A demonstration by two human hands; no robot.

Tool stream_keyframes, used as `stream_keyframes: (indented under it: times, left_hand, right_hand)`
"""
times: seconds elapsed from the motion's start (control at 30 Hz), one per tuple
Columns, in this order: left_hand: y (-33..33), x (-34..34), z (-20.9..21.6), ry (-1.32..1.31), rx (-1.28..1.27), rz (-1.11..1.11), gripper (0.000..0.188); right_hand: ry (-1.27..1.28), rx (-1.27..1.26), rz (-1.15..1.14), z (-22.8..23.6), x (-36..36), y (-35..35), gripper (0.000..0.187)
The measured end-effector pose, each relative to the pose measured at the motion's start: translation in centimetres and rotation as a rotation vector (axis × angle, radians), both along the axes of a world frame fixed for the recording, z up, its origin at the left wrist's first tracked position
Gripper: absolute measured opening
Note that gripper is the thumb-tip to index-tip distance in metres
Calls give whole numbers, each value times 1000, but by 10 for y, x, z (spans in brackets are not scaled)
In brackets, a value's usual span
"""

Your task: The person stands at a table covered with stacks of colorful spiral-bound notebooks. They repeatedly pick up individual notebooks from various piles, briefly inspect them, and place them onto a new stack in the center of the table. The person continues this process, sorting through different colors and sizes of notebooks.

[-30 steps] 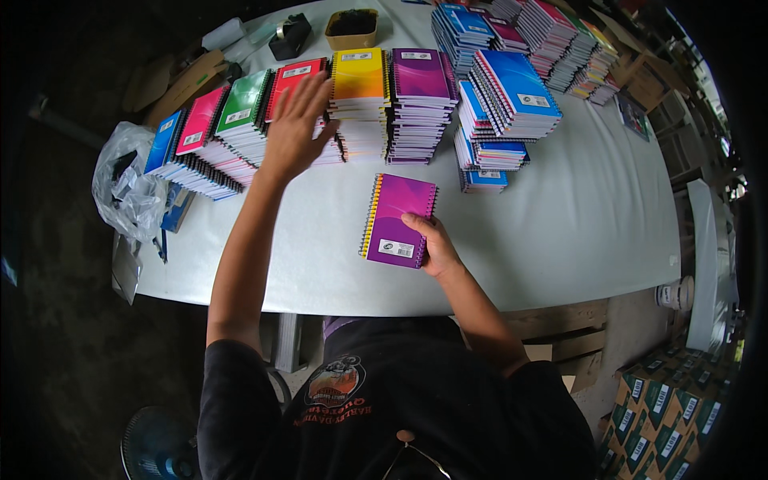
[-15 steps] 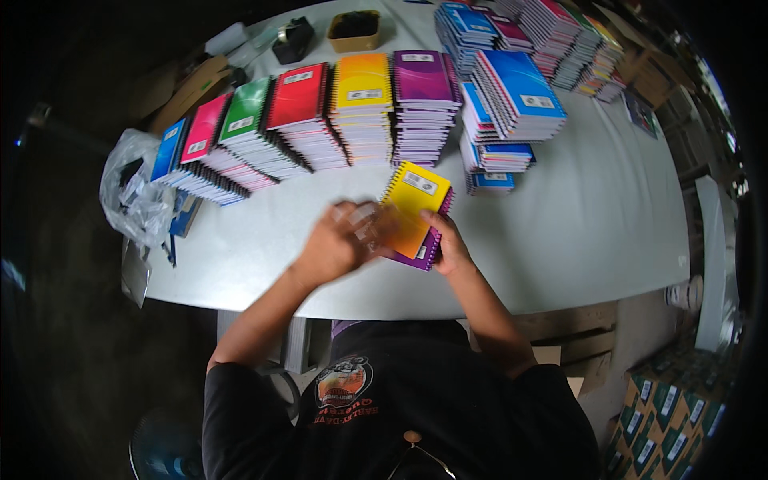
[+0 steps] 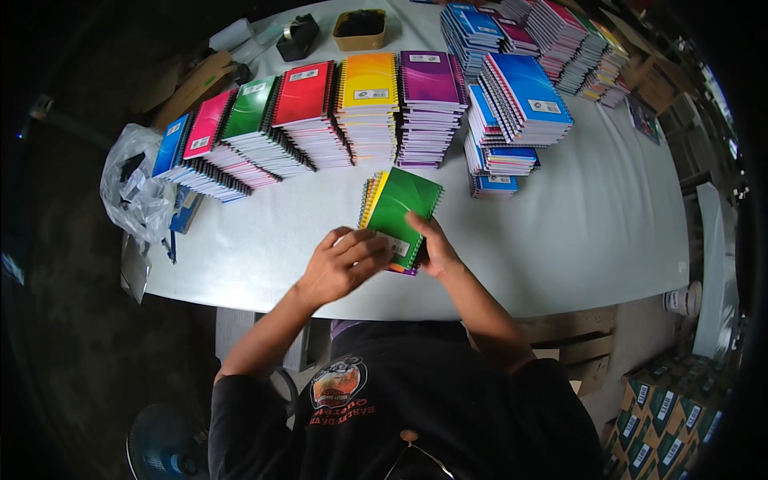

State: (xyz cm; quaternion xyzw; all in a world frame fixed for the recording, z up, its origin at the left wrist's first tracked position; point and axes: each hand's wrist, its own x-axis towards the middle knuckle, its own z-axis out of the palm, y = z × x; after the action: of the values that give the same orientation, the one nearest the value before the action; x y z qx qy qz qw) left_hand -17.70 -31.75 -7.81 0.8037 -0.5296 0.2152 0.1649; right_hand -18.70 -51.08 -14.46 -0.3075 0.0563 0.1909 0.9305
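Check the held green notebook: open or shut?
Shut: the green notebook shows one flat cover, no spread pages; the right hand grips it.

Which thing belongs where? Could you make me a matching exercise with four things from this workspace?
Things
1. Single green spiral-bound notebook
2. Crumpled clear plastic bag
3. Tan, open-topped tub
4. Stack topped with a yellow notebook

Places
A. Near the far edge of the pale-covered table
B. Between the red-topped stack and the purple-topped stack
C. Under the right hand's thumb
D. At the table's left edge

Pairs: 1-C, 2-D, 3-A, 4-B
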Motion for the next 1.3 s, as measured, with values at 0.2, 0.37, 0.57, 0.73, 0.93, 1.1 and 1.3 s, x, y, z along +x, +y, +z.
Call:
stream_keyframes:
  times: [0.2, 0.37, 0.57, 0.73, 0.93, 1.1, 1.3]
  left_hand:
    - [-13, -11, -52, 1474, -770, 106, 90]
    - [-21, -19, -129, 1430, -704, 101, 83]
    - [-24, 1, -137, 1419, -575, 133, 70]
    - [-9, -13, -90, 1468, -519, 101, 73]
    - [18, 12, 5, 1160, 316, 587, 66]
    - [-22, 100, 62, 326, -200, 283, 57]
    - [-115, 194, 8, -282, -62, 182, 45]
  right_hand:
    - [-586, -642, -169, -29, -19, -7, 71]
    - [-734, -793, -219, -75, -28, -11, 86]
    - [-568, -1093, -213, -81, -13, -11, 77]
    - [-671, -816, -103, -34, -17, -10, 78]
    - [-267, -352, -49, -21, -24, 19, 56]
    - [0, -147, -98, -19, -24, 39, 43]
    - [138, -120, -197, 5, -25, 45, 43]
